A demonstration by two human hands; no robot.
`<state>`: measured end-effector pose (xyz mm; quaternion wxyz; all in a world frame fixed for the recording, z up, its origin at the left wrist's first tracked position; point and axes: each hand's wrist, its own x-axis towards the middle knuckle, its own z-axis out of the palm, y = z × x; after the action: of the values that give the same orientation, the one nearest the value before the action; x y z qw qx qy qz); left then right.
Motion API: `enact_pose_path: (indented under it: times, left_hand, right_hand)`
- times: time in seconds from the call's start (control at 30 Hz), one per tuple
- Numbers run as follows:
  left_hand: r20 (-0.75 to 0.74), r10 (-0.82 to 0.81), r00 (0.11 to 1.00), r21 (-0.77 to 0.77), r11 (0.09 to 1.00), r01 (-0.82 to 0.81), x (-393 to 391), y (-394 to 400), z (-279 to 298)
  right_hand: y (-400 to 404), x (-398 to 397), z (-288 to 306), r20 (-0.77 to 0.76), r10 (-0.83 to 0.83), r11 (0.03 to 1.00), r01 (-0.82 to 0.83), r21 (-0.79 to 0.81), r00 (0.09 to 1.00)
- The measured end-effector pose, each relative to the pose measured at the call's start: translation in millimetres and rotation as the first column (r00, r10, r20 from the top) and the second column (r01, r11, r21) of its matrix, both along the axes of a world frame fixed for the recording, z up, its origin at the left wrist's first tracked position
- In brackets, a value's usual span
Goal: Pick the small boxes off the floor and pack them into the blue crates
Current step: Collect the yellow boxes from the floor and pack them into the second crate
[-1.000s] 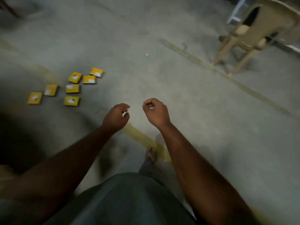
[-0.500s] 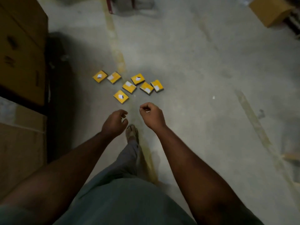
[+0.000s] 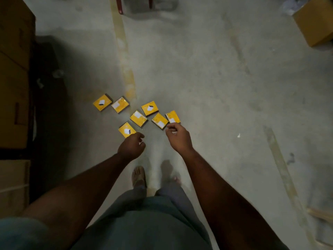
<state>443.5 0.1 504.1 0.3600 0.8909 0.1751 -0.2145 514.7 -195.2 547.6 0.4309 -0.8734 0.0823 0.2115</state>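
seven small yellow boxes lying flat on the grey concrete floor [image 3: 207, 78], clustered around the picture's middle. far-left box [image 3: 102, 102] just beside second box [image 3: 120, 105], both at 11 o'clock from the left hand [image 3: 131, 146]. middle box [image 3: 138, 118] at 12 o'clock from that hand, with top box [image 3: 150, 108] just beyond it. near box [image 3: 127, 130] partly hidden behind the left knuckles. tilted box [image 3: 160, 120] and right-end box [image 3: 173, 117] touching side by side, right at 12 o'clock from the right hand [image 3: 178, 138].

both hands held out low over the floor, fingers loosely curled, holding nothing; whether any fingertip touches a box, cannot tell. right thumb and forefinger close together, near the corner of the tilted box.

faded yellow floor stripe [image 3: 124, 56] running from 12 o'clock down through the cluster. stacked brown cartons [image 3: 14, 69] along 9 o'clock. another cardboard box [image 3: 315, 22] at 2 o'clock. red furniture legs [image 3: 119, 6] at 12 o'clock. bare-toed foot [image 3: 138, 176] at 6 o'clock from the left hand, grey trousers [image 3: 153, 222] below.
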Motion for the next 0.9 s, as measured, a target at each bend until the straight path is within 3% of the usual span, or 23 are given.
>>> enact_pose_path:
  times: [0.17,0.33,0.5,0.67,0.73,0.83,0.9]
  left_hand:
    - [-0.083,0.087,0.993,-0.092,0.991,-0.095,99.6,-26.7,-32.4]
    - [-0.188,0.250,0.950,-0.115,0.955,-0.275,192.8,-50.2,-103.6]
    - [-0.324,0.498,0.804,-0.047,0.841,-0.540,261.1,-65.9,-213.6]
    - [-0.463,0.574,0.675,0.056,0.779,-0.624,273.5,-77.1,-382.9]
    - [-0.521,0.650,0.553,0.040,0.666,-0.745,277.7,-80.4,-453.9]
    - [-0.561,0.763,0.321,0.050,0.418,-0.907,290.9,-88.4,-545.9]
    - [-0.553,0.799,0.237,0.041,0.310,-0.950,300.3,-99.5,-600.6]
  right_hand:
    - [2.2,89.6,-44.7,-0.077,0.063,0.998,-0.065,-0.028,0.995]
    - [-0.7,181.4,-125.6,-0.192,0.100,0.994,-0.106,-0.021,0.976]
    - [-5.0,258.2,-254.0,-0.256,0.133,0.982,-0.161,-0.093,0.957]
    - [0.6,284.9,-434.5,-0.430,0.438,0.823,-0.545,-0.163,0.790]
    - [1.1,294.7,-509.0,-0.455,0.367,0.842,-0.498,-0.209,0.812]
    - [-10.3,315.7,-602.3,-0.418,0.201,0.857,-0.366,-0.363,0.886]
    - [-23.2,326.3,-652.9,-0.374,0.164,0.833,-0.331,-0.444,0.913]
